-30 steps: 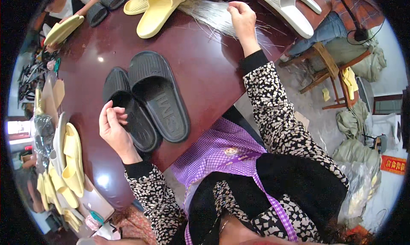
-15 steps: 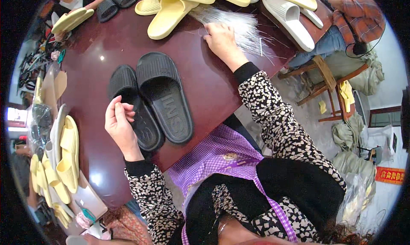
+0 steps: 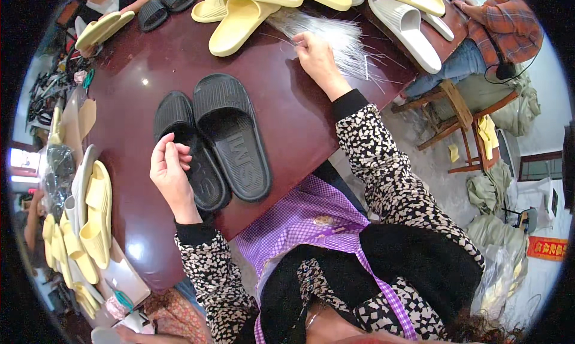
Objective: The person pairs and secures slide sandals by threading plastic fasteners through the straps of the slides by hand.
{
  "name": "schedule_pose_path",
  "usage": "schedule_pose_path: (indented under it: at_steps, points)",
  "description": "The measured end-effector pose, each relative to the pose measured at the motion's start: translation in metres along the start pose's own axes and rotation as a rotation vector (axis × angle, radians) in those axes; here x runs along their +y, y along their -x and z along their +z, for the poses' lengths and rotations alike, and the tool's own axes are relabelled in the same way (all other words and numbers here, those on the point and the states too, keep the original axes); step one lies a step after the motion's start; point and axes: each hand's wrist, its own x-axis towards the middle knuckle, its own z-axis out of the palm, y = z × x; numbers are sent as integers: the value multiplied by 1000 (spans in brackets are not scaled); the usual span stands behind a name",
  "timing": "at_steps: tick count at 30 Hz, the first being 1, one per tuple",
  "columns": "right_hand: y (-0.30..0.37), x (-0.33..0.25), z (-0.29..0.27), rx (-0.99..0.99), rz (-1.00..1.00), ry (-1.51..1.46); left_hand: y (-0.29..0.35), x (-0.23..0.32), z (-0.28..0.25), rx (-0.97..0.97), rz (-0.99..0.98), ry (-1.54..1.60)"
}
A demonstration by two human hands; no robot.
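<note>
A pair of black slide slippers lies side by side on the dark red table [image 3: 287, 128], the right slipper [image 3: 233, 137] overlapping the left slipper [image 3: 206, 176]. My left hand [image 3: 171, 170] hovers over the left slipper's outer edge, its fingers curled and the thumb against them; anything pinched there is too small to see. At the near-left edge of a heap of thin clear plastic strands [image 3: 341, 41], my right hand [image 3: 317, 59] is closed, fingertips pinched. A fine strand appears to run to those fingertips, though it is hard to make out.
Yellow slippers [image 3: 239, 26] are piled at the far edge, with a white slipper [image 3: 407, 32] to their right. More yellow slippers [image 3: 96, 218] line the left side. Across the table a person holds yellow slippers [image 3: 105, 29]. A wooden chair [image 3: 461, 119] stands at right.
My right hand has shifted slightly right and back toward me, at the edge of the strands. My left hand and the black slippers have hardly moved.
</note>
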Motion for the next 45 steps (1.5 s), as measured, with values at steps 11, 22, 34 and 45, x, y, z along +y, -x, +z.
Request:
schedule_pose_path:
  at_steps: [11,22,34,45]
  points:
    - [-2,-2,7,-68,-1,230,0,-2,-2,-17,-7,15]
    - [-24,-13,23,-56,-88,393,0,-3,-2,-36,6,-4]
    - [-5,-86,16,87,-378,-347,2,6,3,-16,15,19]
    - [10,-101,13,-375,82,-737,2,7,4,-16,7,34]
